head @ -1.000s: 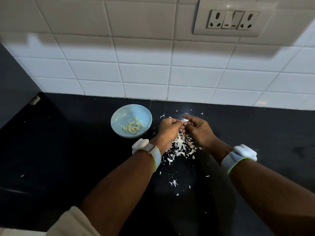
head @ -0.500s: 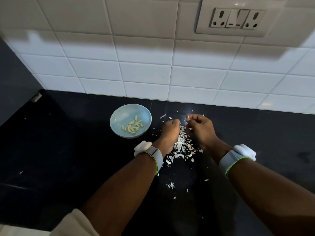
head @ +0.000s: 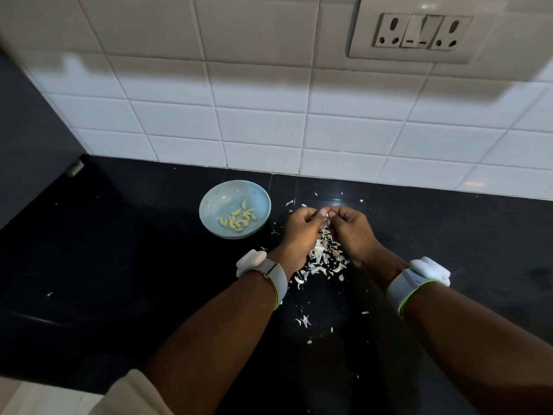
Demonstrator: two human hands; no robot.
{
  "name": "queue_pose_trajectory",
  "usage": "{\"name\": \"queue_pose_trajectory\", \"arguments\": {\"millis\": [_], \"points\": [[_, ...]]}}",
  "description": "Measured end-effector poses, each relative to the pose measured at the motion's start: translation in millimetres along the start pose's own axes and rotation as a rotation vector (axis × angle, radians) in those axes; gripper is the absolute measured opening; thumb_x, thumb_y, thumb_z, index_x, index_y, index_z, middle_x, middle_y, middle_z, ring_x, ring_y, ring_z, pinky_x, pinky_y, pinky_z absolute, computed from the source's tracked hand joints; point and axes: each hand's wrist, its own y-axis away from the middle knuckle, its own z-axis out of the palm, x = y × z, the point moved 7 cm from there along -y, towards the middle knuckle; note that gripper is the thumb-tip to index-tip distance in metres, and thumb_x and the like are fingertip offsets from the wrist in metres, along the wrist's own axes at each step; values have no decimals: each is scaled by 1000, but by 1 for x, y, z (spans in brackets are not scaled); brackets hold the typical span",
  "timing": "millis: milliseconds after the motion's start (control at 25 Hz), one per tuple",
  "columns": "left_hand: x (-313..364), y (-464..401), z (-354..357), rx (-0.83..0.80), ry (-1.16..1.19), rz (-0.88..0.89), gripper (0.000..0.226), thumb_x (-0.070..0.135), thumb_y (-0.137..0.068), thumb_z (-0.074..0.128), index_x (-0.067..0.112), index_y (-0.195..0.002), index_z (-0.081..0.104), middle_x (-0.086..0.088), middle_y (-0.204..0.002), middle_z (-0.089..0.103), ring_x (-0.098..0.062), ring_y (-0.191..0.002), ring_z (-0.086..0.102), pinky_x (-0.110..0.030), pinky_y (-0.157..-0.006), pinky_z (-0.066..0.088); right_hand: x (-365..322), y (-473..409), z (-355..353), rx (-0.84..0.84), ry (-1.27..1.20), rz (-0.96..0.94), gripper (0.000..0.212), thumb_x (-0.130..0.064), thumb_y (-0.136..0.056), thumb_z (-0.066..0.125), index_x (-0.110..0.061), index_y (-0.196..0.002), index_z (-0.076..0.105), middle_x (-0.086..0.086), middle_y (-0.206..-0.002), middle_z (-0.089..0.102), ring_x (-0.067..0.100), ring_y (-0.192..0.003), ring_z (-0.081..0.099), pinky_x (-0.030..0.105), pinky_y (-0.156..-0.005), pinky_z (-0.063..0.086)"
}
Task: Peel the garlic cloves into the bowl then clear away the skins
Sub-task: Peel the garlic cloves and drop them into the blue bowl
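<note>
Both hands are up together over the glossy black stone countertop (head: 119,265), fingertips meeting. The left hand (head: 300,232) is curled, thumb and fingers pinching a small pale garlic clove (head: 326,216), and the right hand (head: 350,227) is curled in against it, its fingertips nipping the same clove from the other side. Only a sliver of the clove peeks out between the thumbs; how much skin is on it, I can't tell.

Just left of the left hand sits the shallow round pale-blue bowl (head: 218,199), close to the knuckles but not touching. Inside it lies a small cluster of peeled yellowish garlic cloves (head: 238,220), gathered toward the side of the bowl nearest the hands.

Right beneath both hands, and spilling back toward the wrists, lies a heap of white papery garlic skins (head: 324,257) on the counter. More loose flakes (head: 303,321) lie scattered nearer the person, between the forearms, and a few specks beyond the fingertips. Each wrist carries a white band with a white device, one on the left (head: 260,266) and one on the right (head: 419,275).
</note>
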Motion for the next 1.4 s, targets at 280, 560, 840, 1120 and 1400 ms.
{"name": "queue_pose_trajectory", "arguments": {"millis": [280, 560, 840, 1120, 1400], "points": [[-9, 5, -12, 42, 170, -114, 11, 11, -101, 61, 8, -90, 65, -1, -71, 59, -4, -48, 46, -18, -43, 35, -3, 9, 4, 28, -88, 74, 8, -3, -97, 67, 1, -100, 74, 9, -76, 72, 14, -64, 62, 26, -61, 58], [-4, 12, -13, 99, 226, -78, 5, 8, -99, 63, 7, -96, 66, 0, -68, 55, -5, -49, 41, -18, -44, 35, 0, 14, -7, 244, -118, 198, 6, -3, -96, 68, 1, -92, 69, 16, -72, 65, 17, -51, 59, 27, -48, 55], [0, 9, -13, 45, 258, -58, 5, 7, -96, 67, 4, -100, 70, -1, -73, 58, -4, -53, 43, -17, -44, 34, -4, 9, -27, 266, 325, 69, 22, -11, -92, 70, -23, -110, 73, -2, -101, 75, 22, -90, 74, 44, -81, 63], [-1, 10, -11, 10, 216, -72, 7, 7, -95, 68, 10, -89, 68, -3, -73, 60, -5, -53, 45, -17, -43, 35, -14, 22, -2, 44, 99, 45, 10, -10, -98, 67, -5, -98, 75, 9, -84, 73, 17, -78, 66, 24, -62, 51], [2, 10, -13, -29, 151, -38, 10, 6, -93, 70, 12, -86, 68, 0, -73, 66, -5, -56, 46, -18, -47, 36, -11, 23, 1, 12, -106, 94, 16, -11, -102, 61, -2, -97, 72, 9, -84, 72, 17, -73, 66, 24, -58, 53]]}}
